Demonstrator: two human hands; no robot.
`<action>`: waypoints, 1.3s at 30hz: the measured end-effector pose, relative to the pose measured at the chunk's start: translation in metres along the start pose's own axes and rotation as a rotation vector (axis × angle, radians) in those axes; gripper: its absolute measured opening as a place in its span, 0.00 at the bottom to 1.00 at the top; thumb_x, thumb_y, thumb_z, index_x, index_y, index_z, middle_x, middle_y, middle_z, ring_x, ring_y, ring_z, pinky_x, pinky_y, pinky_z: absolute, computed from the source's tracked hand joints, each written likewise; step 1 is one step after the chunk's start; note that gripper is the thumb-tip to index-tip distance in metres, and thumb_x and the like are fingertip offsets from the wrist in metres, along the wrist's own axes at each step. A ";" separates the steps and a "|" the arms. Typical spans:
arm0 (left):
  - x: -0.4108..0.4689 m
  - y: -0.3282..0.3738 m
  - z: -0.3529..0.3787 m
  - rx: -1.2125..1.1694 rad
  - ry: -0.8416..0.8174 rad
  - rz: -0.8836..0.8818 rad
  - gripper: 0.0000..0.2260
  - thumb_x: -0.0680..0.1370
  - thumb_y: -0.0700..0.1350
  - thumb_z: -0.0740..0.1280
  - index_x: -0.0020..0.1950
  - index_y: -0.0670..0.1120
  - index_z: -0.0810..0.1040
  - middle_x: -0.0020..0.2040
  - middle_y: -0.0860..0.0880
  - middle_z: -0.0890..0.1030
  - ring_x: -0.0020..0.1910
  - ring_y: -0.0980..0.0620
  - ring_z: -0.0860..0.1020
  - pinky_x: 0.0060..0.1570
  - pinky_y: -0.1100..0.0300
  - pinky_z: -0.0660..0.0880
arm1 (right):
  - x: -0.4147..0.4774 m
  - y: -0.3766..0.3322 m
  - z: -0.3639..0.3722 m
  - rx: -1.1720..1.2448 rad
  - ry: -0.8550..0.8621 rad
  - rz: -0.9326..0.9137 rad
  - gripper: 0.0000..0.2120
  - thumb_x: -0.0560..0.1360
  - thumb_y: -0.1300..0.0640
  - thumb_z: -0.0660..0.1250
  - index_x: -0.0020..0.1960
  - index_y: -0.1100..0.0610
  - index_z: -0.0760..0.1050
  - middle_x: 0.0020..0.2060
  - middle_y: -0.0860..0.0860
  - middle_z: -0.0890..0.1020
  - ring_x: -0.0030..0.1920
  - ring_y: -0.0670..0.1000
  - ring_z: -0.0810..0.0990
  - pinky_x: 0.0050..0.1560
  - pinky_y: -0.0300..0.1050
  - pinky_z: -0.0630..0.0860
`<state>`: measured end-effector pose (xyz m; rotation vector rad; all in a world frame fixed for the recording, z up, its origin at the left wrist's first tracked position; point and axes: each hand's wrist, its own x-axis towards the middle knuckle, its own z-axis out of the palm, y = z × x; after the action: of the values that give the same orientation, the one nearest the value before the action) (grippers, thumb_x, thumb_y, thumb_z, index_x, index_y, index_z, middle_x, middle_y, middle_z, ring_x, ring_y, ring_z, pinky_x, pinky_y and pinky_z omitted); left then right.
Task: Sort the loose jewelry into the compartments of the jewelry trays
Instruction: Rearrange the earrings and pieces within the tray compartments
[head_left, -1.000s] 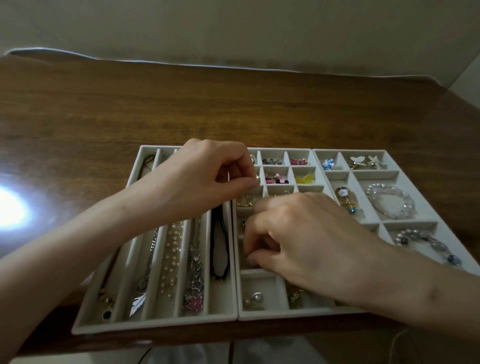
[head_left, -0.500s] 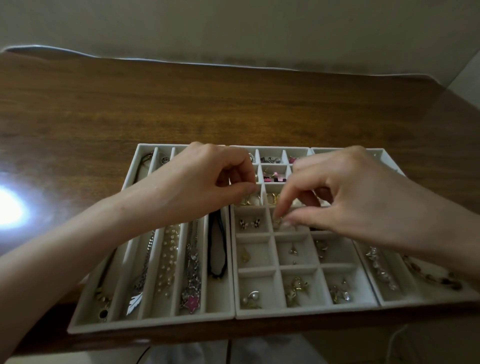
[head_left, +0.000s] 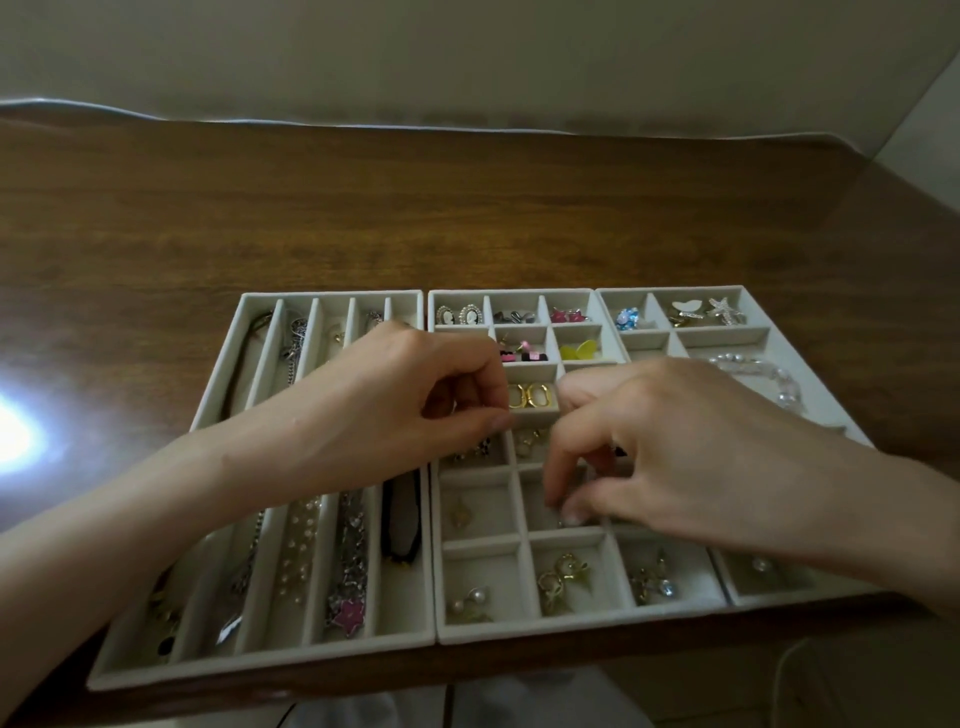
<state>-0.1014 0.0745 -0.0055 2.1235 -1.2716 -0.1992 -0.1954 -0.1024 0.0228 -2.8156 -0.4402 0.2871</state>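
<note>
Hands over our pale grey velvet grid tray (head_left: 519, 633). Nearer us than its gold oval hoop earrings (head_left: 530, 396), our right hand (head_left: 670, 447) pinches a tiny silvery piece (head_left: 561, 519); our left hand (head_left: 395, 410), beside them, has fingertips pressed together, contents hidden. A loose pinch could drop the piece astray.

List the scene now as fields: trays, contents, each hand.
table: wooden, holds three trays side by side
left tray: long slots, necklaces
middle tray: small grid, earrings
right tray: mixed slots, bracelet in the large slot
left hand: over the left/middle seam, thumb to curled index; held item not visible
right hand: fingertips down in middle tray, centre column, second row from front; grip unclear
</note>
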 end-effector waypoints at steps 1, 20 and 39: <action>0.000 0.000 0.000 -0.005 0.002 0.000 0.04 0.73 0.49 0.69 0.41 0.49 0.78 0.32 0.55 0.78 0.31 0.55 0.75 0.30 0.69 0.70 | 0.000 -0.001 0.001 -0.017 -0.019 -0.008 0.04 0.70 0.48 0.72 0.45 0.43 0.80 0.36 0.41 0.71 0.39 0.39 0.70 0.38 0.34 0.65; -0.001 -0.001 -0.003 0.003 0.019 0.011 0.03 0.73 0.47 0.70 0.41 0.49 0.79 0.31 0.57 0.77 0.31 0.59 0.74 0.31 0.73 0.67 | 0.003 0.007 0.006 0.042 0.087 -0.016 0.05 0.69 0.53 0.74 0.42 0.43 0.81 0.31 0.41 0.71 0.35 0.41 0.71 0.35 0.36 0.64; -0.001 0.004 -0.005 -0.121 0.009 -0.030 0.05 0.71 0.50 0.68 0.41 0.50 0.79 0.32 0.56 0.79 0.31 0.59 0.75 0.31 0.72 0.69 | 0.005 0.013 0.003 0.233 0.216 -0.064 0.02 0.65 0.53 0.75 0.37 0.50 0.82 0.28 0.44 0.75 0.33 0.46 0.75 0.31 0.36 0.70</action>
<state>-0.1024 0.0768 0.0007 2.0392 -1.1926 -0.2717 -0.1877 -0.1124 0.0155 -2.5634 -0.4176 0.0171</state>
